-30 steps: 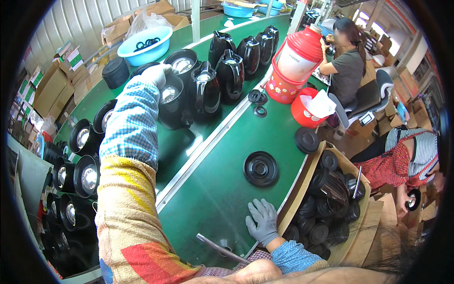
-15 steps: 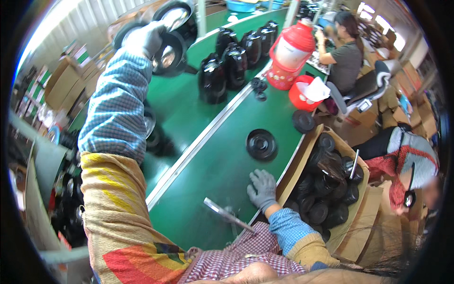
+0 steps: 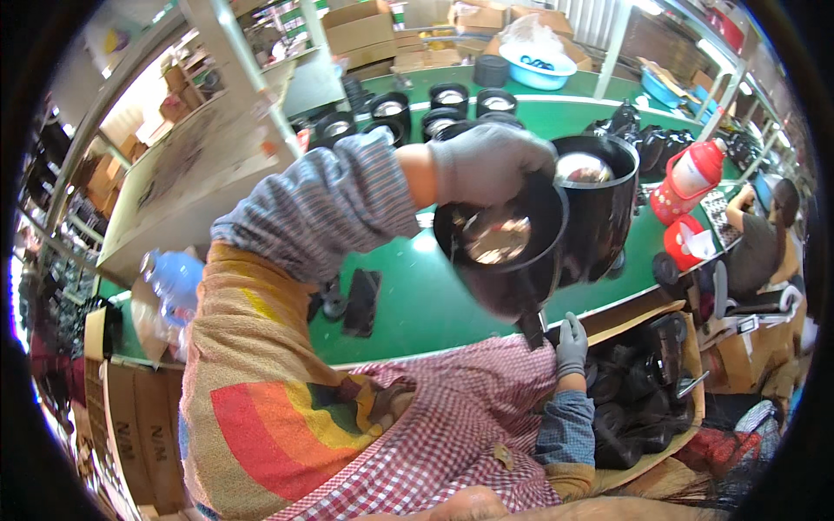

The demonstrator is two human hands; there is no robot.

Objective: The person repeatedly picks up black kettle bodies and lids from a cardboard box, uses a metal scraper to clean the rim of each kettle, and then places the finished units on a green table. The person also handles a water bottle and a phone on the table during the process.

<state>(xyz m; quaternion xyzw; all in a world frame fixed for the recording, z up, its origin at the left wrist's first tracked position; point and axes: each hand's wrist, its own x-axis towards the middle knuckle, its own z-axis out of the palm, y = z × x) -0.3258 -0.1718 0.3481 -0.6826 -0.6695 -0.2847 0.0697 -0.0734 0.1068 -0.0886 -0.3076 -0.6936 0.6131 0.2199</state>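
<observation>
My left hand (image 3: 491, 163), in a grey glove, reaches across in front of me with its fingers closed over the rims where two vessels meet. The nearer black pot-shaped vessel (image 3: 465, 260) is tilted, showing a shiny metal inside and a dark handle-like part pointing down. Against it on the right is a second glossy black vessel (image 3: 599, 217), also with shiny metal inside. My gloved right hand (image 3: 572, 347) is by the near table edge, fingers stretched upward and holding nothing that shows. It lies next to a carton (image 3: 691, 391) of black round parts (image 3: 625, 417).
On the green table (image 3: 391, 334), a black phone-like slab (image 3: 361, 302) lies at left. More black vessels (image 3: 391, 108) stand behind my arm. A red-and-white jug (image 3: 691, 178) and red bucket (image 3: 686, 246) stand at right. A co-worker (image 3: 764, 239) sits beyond.
The view has turned left. My left hand has brought the black vessels from the far left to close in front of me. My right hand has left the table surface for the near edge.
</observation>
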